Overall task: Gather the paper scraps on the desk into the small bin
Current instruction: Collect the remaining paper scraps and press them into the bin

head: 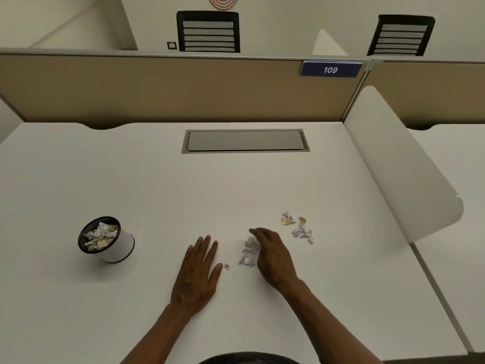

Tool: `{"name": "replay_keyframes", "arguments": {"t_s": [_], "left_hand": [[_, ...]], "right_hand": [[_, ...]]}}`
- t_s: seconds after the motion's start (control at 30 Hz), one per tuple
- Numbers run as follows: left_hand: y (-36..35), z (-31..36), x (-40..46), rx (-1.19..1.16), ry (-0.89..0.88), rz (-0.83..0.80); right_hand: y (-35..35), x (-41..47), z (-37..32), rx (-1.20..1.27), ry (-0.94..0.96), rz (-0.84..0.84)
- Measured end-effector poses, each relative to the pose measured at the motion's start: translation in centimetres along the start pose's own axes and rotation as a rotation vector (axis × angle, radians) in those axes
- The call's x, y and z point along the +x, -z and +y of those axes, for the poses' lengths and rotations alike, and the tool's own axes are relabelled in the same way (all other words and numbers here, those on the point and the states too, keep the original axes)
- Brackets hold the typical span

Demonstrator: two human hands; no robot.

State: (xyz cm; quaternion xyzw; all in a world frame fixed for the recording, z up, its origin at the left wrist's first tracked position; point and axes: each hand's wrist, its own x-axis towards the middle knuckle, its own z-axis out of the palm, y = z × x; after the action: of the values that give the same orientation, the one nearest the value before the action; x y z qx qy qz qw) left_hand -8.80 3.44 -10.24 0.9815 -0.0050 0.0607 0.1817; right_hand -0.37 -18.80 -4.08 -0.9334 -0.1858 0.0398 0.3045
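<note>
Your right hand (273, 254) is cupped on edge over a crumpled wad of pale paper (249, 252), fingers curled loosely round its far side but not clamped on it. Your left hand (198, 271) lies flat on the desk (236, 185), fingers spread and holding nothing. A tiny fleck of paper (227, 266) sits just beside its thumb, at about 3 o'clock from that hand.

A further cluster of scraps (299, 227), lilac and yellowish, lies near the right hand at roughly 2 o'clock. The small bin (106, 239) stands well apart at 9 o'clock, already part-filled with scraps.

The paper looks feather-light, soft and springy (it will likely puff back open if you let go early), so pinch the wad through its middle rather than by a loose edge. Sweeping the smaller bits together first seems wise, since single flecks are hard to pick off a smooth top.

The desk is plain white and looks slick, with a closed cable flap (245, 141) at 12 o'clock. Behind it runs a tan partition (170, 88) bearing a blue sign (330, 69) reading 109, and two black chairs (208, 31) stand beyond.
</note>
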Motion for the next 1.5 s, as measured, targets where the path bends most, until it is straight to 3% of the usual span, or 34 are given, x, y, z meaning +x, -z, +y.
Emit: {"name": "replay_keyframes", "arguments": {"t_s": [0.1, 0.17, 0.3, 0.43, 0.6, 0.7, 0.87, 1.0, 1.07, 1.17, 1.27, 1.4, 1.5], "left_hand": [[0.1, 0.1, 0.0, -0.016, 0.002, 0.005], [0.1, 0.2, -0.1, -0.024, 0.003, 0.009], [0.1, 0.1, -0.1, -0.019, -0.007, 0.005], [0.2, 0.1, 0.0, -0.067, -0.032, 0.002], [0.1, -0.2, -0.8, -0.122, -0.049, 0.019], [-0.1, -0.4, -0.8, -0.138, -0.06, 0.042], [0.1, 0.1, -0.1, -0.152, -0.029, 0.092], [0.3, 0.2, 0.6, -0.135, -0.038, 0.1], [0.5, 0.2, 0.6, -0.14, -0.049, 0.12], [0.9, 0.3, 0.6, -0.155, -0.071, 0.132], [1.9, 0.5, 0.8, -0.16, -0.068, 0.048], [3.5, 0.6, 1.9, -0.249, -0.018, -0.231], [4.5, 0.4, 3.4, -0.265, -0.012, -0.392]], "right_hand": [[1.0, 1.0, 1.4, 0.007, -0.181, 0.125], [1.5, 1.4, 2.1, -0.021, -0.247, 0.093], [0.5, 0.2, 1.2, -0.123, -0.105, -0.027], [-0.7, -2.0, -0.5, -0.049, -0.009, -0.12], [0.8, -2.4, 0.9, -0.065, -0.257, 0.023], [1.4, -2.8, 1.3, -0.18, -0.325, -0.028], [-0.5, -3.4, -1.9, -0.166, -0.187, -0.179], [-1.2, -2.2, -3.5, -0.044, -0.216, -0.086], [-1.2, -1.6, -3.3, -0.085, -0.226, -0.063], [-1.4, -1.2, -3.2, -0.2, -0.072, -0.173], [-1.5, -1.3, -3.1, -0.179, 0.051, -0.244], [-0.2, -1.6, -2.6, -0.083, -0.099, -0.107], [0.8, -2.4, -2.4, -0.173, -0.186, -0.279]]}}
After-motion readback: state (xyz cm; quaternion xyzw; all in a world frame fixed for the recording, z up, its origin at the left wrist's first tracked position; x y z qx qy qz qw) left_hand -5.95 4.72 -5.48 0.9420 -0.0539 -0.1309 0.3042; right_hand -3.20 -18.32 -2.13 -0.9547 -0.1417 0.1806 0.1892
